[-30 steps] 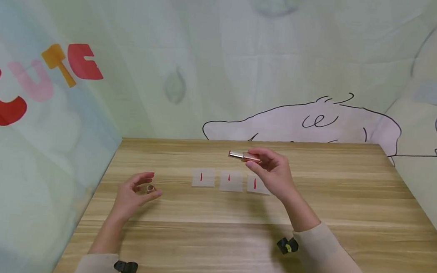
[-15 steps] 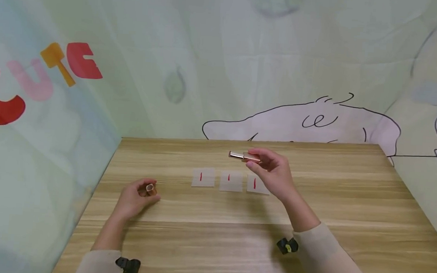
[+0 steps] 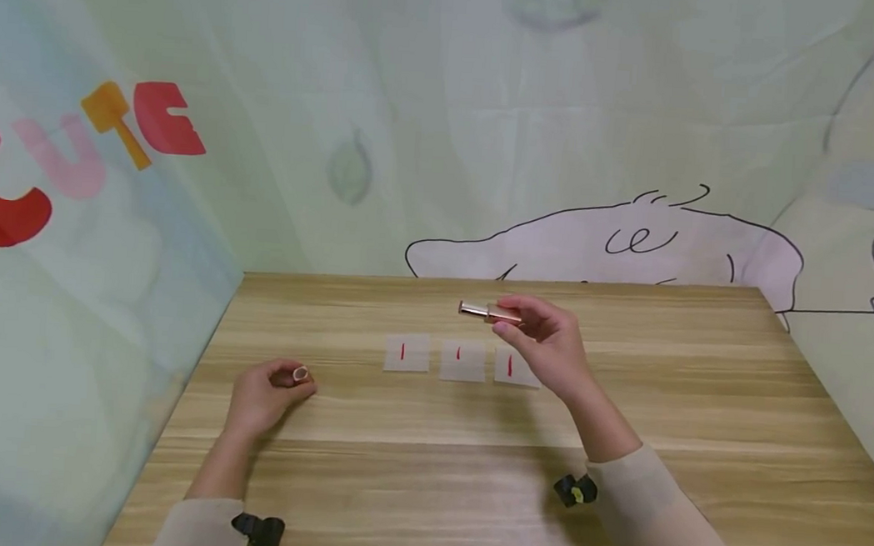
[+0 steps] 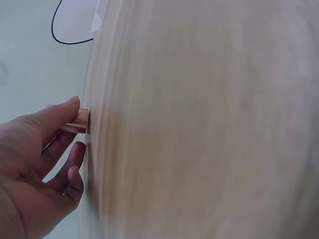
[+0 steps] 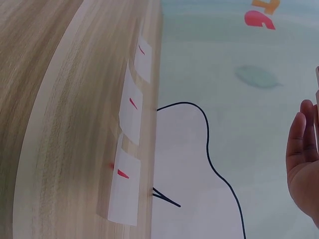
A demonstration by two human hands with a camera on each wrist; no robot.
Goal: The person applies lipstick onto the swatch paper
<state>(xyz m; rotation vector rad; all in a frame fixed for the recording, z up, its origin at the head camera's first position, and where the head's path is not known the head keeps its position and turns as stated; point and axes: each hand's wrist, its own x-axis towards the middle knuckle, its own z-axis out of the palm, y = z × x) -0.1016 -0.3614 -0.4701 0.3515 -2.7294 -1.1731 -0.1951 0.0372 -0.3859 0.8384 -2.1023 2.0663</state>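
In the head view my right hand (image 3: 550, 347) pinches a slim rose-gold lipstick (image 3: 474, 309) by its base, level in the air over the table, its shiny silvery end pointing left. My left hand (image 3: 258, 400) is low at the table's left side and holds a short rose-gold lipstick cap (image 3: 300, 374) with its hollow end up. In the left wrist view the thumb and fingers are round that cap (image 4: 79, 120), whose end meets the wooden surface. The right wrist view catches only part of the right hand (image 5: 305, 172) at its edge.
Three small white papers (image 3: 406, 365), each with a red stroke, lie in a row on the wooden table (image 3: 423, 506). The rightmost is partly behind the right hand. A printed cartoon cloth (image 3: 265, 129) hangs behind the table and along its left.
My left hand has lowered slightly, and its fingers have closed round the cap, which turned more upright. The right hand and the lipstick have stayed almost still.
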